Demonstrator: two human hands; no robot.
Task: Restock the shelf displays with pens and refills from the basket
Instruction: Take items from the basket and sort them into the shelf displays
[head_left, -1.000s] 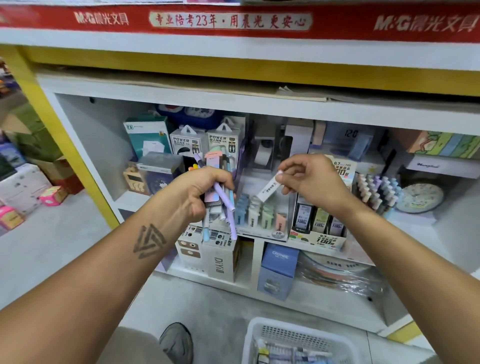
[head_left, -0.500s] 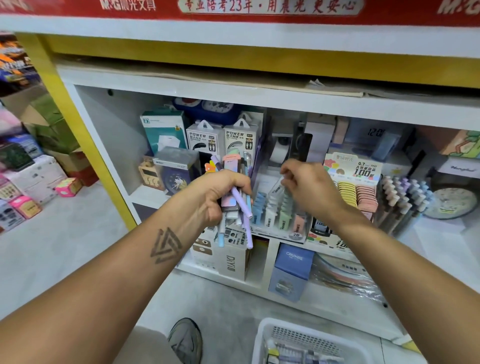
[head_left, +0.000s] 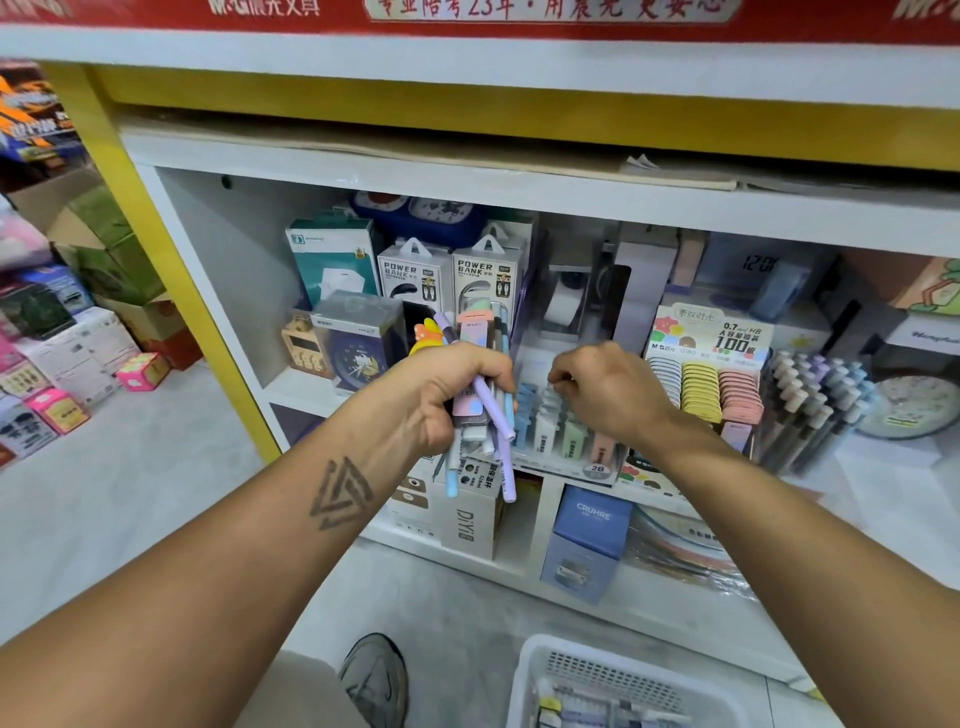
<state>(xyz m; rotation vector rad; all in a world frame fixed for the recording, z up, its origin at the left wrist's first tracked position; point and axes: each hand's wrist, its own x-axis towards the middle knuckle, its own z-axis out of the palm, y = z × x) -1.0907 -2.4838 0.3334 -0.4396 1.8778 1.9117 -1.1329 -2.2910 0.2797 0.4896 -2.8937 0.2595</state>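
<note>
Left hand (head_left: 447, 395) grips a mixed bundle of pens (head_left: 485, 410), fingers curled round it, in front of the shelf's middle tier; same grip as a second ago. A lilac pen slants down out of the fist, a blue-tipped one hangs below, a pink carded pack sits in the middle. Right hand (head_left: 608, 389) has fingers curled down into the tiered tray of lead refill cases (head_left: 561, 431); whether it pinches a case, cannot tell. A second ago this hand was raised, holding a small white labelled case clear of the tray; half a second ago it was already dropping to the tray; now that case is no longer visible.

View has moved closer and lower. White basket (head_left: 608, 680) is at the bottom edge on the floor, with pens inside.

Readable: tray front tag "2B". Right beside it a display box (head_left: 711, 338) reads "0.7", "HB", "100". Behind the bundle, two boxes (head_left: 447, 275) read "POWER BANK". Lower tier: box "DiYi" (head_left: 467, 525), blue box "CRUHRE" (head_left: 592, 525). Red header (head_left: 519, 15) shows "M&G" and Chinese text with "23".
</note>
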